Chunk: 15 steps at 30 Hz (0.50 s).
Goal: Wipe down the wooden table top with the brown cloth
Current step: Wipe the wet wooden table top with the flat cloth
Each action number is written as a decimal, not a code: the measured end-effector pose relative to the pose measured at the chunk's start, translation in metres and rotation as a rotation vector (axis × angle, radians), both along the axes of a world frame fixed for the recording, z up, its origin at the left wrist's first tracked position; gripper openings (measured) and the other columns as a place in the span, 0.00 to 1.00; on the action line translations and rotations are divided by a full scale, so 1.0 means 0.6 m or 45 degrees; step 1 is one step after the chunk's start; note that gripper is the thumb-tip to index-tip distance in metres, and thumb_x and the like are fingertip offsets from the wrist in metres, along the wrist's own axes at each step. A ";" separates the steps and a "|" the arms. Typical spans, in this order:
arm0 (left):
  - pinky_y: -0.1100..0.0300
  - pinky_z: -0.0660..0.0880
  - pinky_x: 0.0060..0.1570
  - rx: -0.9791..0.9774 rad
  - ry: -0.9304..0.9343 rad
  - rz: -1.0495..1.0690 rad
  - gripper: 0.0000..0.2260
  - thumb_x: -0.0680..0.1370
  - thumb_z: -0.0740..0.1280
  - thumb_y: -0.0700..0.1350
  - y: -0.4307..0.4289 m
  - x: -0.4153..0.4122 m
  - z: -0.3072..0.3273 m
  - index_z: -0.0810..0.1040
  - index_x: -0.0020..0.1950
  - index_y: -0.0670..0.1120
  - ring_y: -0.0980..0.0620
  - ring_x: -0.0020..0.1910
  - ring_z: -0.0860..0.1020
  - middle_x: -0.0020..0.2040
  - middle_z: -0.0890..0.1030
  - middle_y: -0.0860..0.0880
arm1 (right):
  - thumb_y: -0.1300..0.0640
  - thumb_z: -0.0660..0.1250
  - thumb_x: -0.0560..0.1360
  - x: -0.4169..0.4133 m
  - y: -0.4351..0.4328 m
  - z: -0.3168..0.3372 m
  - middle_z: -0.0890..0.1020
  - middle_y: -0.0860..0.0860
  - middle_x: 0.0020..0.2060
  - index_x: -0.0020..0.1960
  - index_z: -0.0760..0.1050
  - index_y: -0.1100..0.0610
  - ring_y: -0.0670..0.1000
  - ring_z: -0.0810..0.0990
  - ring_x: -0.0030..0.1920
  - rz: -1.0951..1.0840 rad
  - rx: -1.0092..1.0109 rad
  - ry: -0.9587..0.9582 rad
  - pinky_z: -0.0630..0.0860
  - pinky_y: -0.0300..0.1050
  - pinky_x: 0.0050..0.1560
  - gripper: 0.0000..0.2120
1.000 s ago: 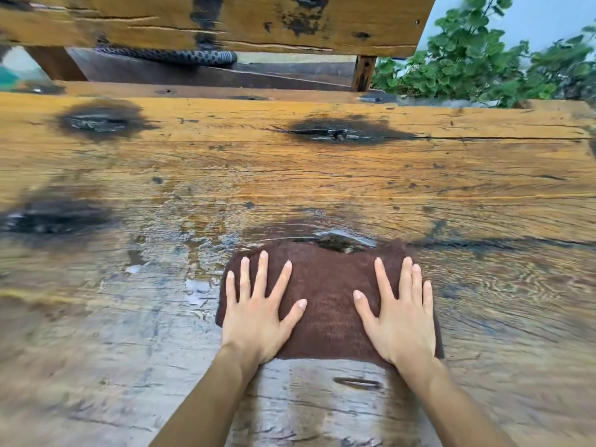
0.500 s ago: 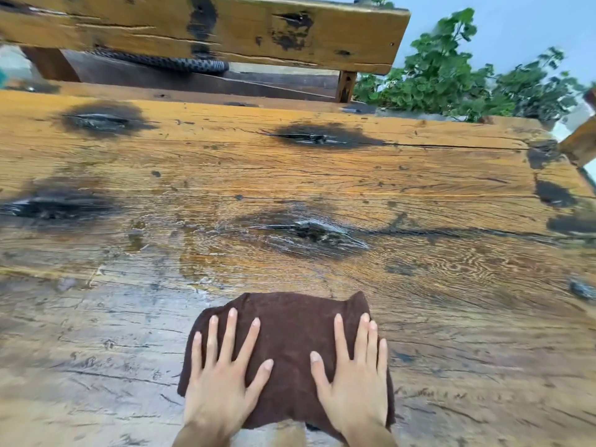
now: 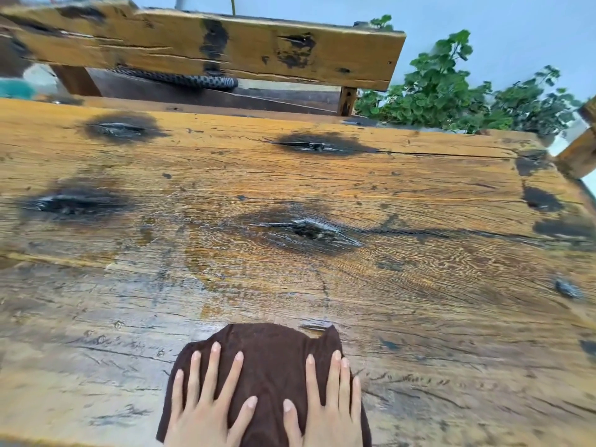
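The brown cloth (image 3: 274, 366) lies bunched on the near part of the wooden table top (image 3: 322, 188), close to the bottom edge of the view. My left hand (image 3: 206, 404) presses flat on the cloth's left half with its fingers spread and straight. My right hand (image 3: 329, 404) presses flat on the right half, fingers straight and close together. Both wrists are cut off by the frame. The wood around and beyond the cloth looks wet and glossy, with several dark knots.
A wooden bench backrest (image 3: 225, 50) stands beyond the table's far edge, with a dark patterned hose (image 3: 180, 79) behind it. Green plants (image 3: 451, 91) grow at the far right. Another wooden piece (image 3: 580, 150) juts in at the right edge.
Both hands have dragged the cloth toward me across the table, from beside the central knot to the near edge. The cloth has bunched narrower and my hands have come closer together.
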<state>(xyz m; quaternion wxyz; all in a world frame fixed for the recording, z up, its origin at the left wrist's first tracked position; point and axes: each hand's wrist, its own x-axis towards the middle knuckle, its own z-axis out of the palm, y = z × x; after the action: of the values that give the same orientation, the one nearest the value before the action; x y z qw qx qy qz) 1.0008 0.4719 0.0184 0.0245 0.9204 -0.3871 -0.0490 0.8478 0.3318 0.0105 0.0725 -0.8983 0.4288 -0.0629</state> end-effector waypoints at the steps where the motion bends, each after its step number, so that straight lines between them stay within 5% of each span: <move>1: 0.34 0.66 0.72 0.001 -0.002 0.000 0.35 0.80 0.47 0.71 0.003 -0.002 -0.001 0.73 0.77 0.53 0.38 0.79 0.66 0.80 0.68 0.43 | 0.32 0.51 0.79 -0.001 0.005 -0.004 0.70 0.66 0.76 0.76 0.73 0.53 0.63 0.66 0.77 0.000 -0.005 0.007 0.65 0.65 0.72 0.36; 6: 0.35 0.64 0.72 -0.010 0.010 0.009 0.33 0.79 0.49 0.72 0.007 0.004 -0.001 0.67 0.79 0.57 0.43 0.84 0.52 0.80 0.68 0.43 | 0.31 0.48 0.79 0.003 0.008 -0.020 0.71 0.67 0.75 0.78 0.67 0.52 0.62 0.60 0.79 0.023 -0.071 -0.008 0.54 0.62 0.78 0.37; 10: 0.33 0.66 0.70 0.045 0.061 0.012 0.34 0.78 0.49 0.72 0.002 0.004 0.002 0.72 0.77 0.57 0.38 0.79 0.64 0.79 0.70 0.43 | 0.31 0.49 0.78 0.008 0.002 -0.027 0.71 0.68 0.75 0.78 0.67 0.52 0.64 0.65 0.77 0.059 -0.066 0.010 0.59 0.65 0.76 0.37; 15: 0.32 0.66 0.71 0.046 0.111 0.090 0.33 0.78 0.49 0.72 -0.011 0.027 0.002 0.73 0.76 0.59 0.38 0.78 0.66 0.80 0.69 0.44 | 0.31 0.49 0.78 0.047 -0.014 -0.020 0.67 0.66 0.78 0.79 0.67 0.49 0.64 0.68 0.77 0.067 -0.018 0.027 0.65 0.67 0.72 0.36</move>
<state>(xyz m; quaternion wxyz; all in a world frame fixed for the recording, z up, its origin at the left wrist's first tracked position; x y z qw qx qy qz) 1.0172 0.4652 0.0199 0.0263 0.9308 -0.3520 -0.0951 0.8759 0.3233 -0.0015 0.0631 -0.9104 0.4051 -0.0545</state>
